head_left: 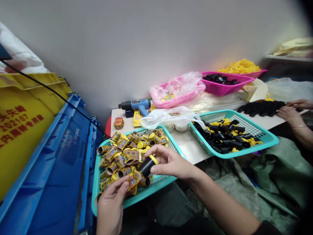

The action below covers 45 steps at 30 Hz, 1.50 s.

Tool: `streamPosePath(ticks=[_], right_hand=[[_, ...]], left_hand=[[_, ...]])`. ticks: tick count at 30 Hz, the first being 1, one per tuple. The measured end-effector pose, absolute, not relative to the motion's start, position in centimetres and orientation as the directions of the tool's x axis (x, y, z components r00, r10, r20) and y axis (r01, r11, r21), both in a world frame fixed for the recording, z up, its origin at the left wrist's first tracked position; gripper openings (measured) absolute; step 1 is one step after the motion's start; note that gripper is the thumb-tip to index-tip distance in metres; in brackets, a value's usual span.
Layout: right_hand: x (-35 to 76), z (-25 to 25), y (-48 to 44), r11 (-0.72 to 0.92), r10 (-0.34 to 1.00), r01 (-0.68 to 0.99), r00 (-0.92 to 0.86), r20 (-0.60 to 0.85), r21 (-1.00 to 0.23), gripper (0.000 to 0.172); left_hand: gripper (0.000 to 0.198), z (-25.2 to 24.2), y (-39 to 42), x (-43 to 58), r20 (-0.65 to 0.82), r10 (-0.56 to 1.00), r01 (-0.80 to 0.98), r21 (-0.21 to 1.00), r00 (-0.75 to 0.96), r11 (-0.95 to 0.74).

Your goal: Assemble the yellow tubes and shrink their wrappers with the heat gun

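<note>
My right hand [168, 161] grips a small black plastic tube [146, 167] with a yellow rim, tilted with its lower end down to the left. Between the thumb and fingers of my left hand [113, 199] is a printed yellow sleeve [134, 180], close to the tube's lower end. I cannot tell whether tube and sleeve touch. Both hands are over the front of a turquoise basket [94, 182]. Heaped in that basket are many tubes with printed sleeves [119, 160]; some show black ends or yellow rims.
A second turquoise basket [271, 140] holds black and yellow parts. Pink baskets [221, 89], a white plastic bag [156, 117] and a blue heat gun [139, 104] stand behind. Blue crates [66, 163] flank the left. Another person's hands [290, 112] handle black parts at right.
</note>
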State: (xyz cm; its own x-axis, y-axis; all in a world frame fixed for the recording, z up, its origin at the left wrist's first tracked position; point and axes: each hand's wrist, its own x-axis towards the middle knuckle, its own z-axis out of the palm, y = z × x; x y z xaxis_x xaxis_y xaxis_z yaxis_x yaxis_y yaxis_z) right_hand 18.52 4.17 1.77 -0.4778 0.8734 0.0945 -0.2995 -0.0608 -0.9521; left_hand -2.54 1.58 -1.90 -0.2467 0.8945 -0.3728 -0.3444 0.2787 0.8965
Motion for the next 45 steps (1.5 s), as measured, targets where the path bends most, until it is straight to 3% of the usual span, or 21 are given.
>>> streamPosePath(ticks=[6,12,17,26,30,35,39,41,45], right_hand=[[18.3,0.6,4.5,-0.137,0.894,-0.3,-0.449,0.013,-0.944,0.046],[19.4,-0.3,4.9,-0.213,0.854,-0.148,-0.508,-0.11,-0.966,0.051],[20.0,-0.8,4.6,-0.188,0.875,0.011,-0.451,-0.173,-0.982,0.044],[18.2,-2.1,3.1,-0.065,0.942,0.081,-0.324,-0.088,-0.995,0.045],[17.4,-2.9,2.3,0.018,0.934,-0.057,-0.355,0.037,-0.998,0.055],[17.0,-3.1,2.2,-0.327,0.849,-0.365,-0.519,-0.101,-0.871,0.064],[16.1,-3.3,1.8,-0.486,0.772,-0.54,-0.634,-0.047,-0.687,0.063],[15.5,-3.5,1.4,-0.483,0.764,-0.558,-0.645,-0.014,-0.675,0.065],[15.2,-3.5,0.5,-0.384,0.793,-0.476,-0.61,-0.018,-0.791,0.075]], left_hand=[[0.048,-1.5,1.8,-1.6,-0.369,0.879,-0.346,0.902,-0.303,0.259],[0.042,-2.1,1.8,-1.5,-0.318,0.913,-0.301,0.923,-0.254,0.238],[0.035,-2.2,1.7,-1.6,-0.279,0.951,-0.198,0.948,-0.131,0.251],[0.042,-0.6,0.8,0.0,-0.239,0.97,-0.073,0.969,-0.046,0.235],[0.043,0.3,0.0,1.2,-0.175,0.976,-0.082,0.983,-0.127,0.166],[0.04,0.7,-0.3,1.7,-0.182,0.975,-0.106,0.98,-0.13,0.169],[0.037,1.0,-0.5,1.8,-0.221,0.971,-0.149,0.967,-0.087,0.206],[0.036,1.1,-0.7,1.8,-0.214,0.974,-0.133,0.97,-0.074,0.203],[0.037,0.9,-1.4,1.0,-0.19,0.981,-0.032,0.982,-0.047,0.188]])
